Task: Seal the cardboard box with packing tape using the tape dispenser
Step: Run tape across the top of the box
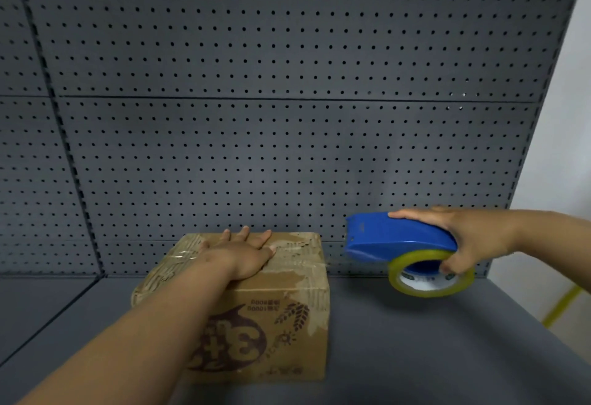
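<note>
A worn cardboard box (pixel 281 315) with brown print sits on the grey shelf, flaps closed, clear tape running across its top. My left hand (pixel 243 252) lies flat on the box top, fingers spread, pressing down. My right hand (pixel 460 241) grips a blue tape dispenser (pixel 396 238) with a yellowish tape roll (pixel 428 276), held in the air to the right of the box, its nose pointing left toward the box's top right edge. A thin strand of tape seems to stretch between nose and box, blurred.
The grey shelf surface (pixel 415 356) extends right of and in front of the box. A dark pegboard wall (pixel 287 116) rises directly behind. The shelf's right edge drops off near a pale wall with a yellow strip (pixel 559 305).
</note>
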`<action>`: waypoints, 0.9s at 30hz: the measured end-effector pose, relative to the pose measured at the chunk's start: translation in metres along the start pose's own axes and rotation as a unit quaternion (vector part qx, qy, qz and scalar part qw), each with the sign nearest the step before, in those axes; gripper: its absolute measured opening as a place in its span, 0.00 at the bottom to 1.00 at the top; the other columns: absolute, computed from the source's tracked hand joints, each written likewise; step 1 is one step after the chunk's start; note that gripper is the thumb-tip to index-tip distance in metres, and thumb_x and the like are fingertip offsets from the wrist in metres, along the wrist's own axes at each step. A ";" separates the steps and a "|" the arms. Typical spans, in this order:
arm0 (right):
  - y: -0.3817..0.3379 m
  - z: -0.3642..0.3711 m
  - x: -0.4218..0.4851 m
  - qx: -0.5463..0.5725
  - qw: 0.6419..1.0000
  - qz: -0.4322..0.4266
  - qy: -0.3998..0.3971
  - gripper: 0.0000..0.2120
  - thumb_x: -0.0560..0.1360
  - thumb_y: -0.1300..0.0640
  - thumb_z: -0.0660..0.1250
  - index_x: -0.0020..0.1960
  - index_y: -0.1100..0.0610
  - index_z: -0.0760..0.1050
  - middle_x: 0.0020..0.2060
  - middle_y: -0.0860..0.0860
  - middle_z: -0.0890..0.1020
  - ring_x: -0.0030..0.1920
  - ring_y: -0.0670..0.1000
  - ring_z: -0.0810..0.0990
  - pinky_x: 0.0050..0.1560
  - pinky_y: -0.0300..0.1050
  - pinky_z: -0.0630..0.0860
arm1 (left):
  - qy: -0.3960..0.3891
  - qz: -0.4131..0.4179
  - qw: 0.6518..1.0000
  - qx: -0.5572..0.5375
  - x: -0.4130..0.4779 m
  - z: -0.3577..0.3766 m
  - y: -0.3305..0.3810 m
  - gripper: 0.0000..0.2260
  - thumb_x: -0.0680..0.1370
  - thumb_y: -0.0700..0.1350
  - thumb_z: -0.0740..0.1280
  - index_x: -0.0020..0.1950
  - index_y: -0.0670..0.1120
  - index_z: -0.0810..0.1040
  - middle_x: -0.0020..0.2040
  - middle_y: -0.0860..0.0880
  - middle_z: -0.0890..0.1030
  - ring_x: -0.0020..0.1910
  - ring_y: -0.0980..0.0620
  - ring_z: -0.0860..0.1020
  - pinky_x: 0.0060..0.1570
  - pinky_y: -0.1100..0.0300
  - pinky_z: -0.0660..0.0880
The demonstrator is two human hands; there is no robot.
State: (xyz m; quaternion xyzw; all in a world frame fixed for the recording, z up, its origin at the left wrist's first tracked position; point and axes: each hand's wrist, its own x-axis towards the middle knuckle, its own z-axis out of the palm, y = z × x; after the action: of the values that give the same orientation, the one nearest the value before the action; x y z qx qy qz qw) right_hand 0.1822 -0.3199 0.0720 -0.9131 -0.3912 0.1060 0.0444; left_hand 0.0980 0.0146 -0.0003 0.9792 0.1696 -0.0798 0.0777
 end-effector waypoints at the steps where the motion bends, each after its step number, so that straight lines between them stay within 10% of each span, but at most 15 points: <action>1: 0.003 0.001 -0.003 -0.004 1.000 0.006 0.002 0.47 0.65 0.51 0.72 0.59 0.18 0.41 0.59 0.43 0.67 0.55 0.45 0.72 0.47 0.32 0.71 | 0.000 -0.001 1.000 0.003 0.000 0.000 0.000 0.26 0.76 0.66 0.43 0.74 0.66 0.45 0.79 0.53 0.42 0.77 0.45 0.42 0.72 0.37 0.42; 27: -0.079 -0.035 0.028 -0.126 0.981 0.085 -0.118 0.37 0.68 0.61 0.67 0.67 0.30 0.61 0.48 0.47 0.75 0.34 0.45 0.72 0.33 0.36 0.70 | 0.016 0.006 1.000 0.017 -0.002 0.003 0.002 0.25 0.76 0.66 0.43 0.74 0.66 0.44 0.79 0.53 0.43 0.77 0.46 0.43 0.72 0.38 0.43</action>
State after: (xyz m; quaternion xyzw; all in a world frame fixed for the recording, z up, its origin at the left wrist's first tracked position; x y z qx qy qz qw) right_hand 0.1533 -0.2456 0.1145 -0.9223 -0.3248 0.1663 -0.1269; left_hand 0.0962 0.0119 -0.0024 0.9826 0.1633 -0.0664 0.0583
